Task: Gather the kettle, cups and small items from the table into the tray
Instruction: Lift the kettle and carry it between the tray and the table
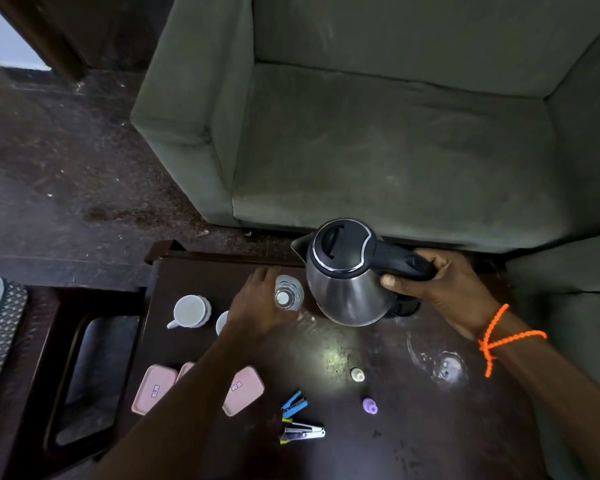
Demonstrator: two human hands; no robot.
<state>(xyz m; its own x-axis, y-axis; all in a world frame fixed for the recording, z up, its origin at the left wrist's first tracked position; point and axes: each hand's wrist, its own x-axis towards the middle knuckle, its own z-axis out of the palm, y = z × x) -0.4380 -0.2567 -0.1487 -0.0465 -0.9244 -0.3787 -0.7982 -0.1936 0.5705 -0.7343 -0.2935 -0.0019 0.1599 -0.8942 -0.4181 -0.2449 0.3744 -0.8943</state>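
Observation:
My right hand (440, 289) grips the black handle of a steel kettle (347, 289), which is tilted at the table's far edge over its black base (406, 308). My left hand (257, 303) cups the left side of a small clear glass (287, 294) just left of the kettle. Two white cups sit further left: one (189, 311) in full view, the other (222, 322) partly hidden by my wrist. Pink lidded boxes (153, 388) lie under my left forearm. Two small staplers (294, 405), a white bottle (357, 374), a purple bottle (369, 406) and another clear glass (447, 368) sit nearer me.
The dark wooden table (361, 445) stands against a grey-green sofa (395, 133). To its left is a lower dark tray-like frame (84, 375), and at the far left edge a patterned mat (4, 334) with a clear item on it.

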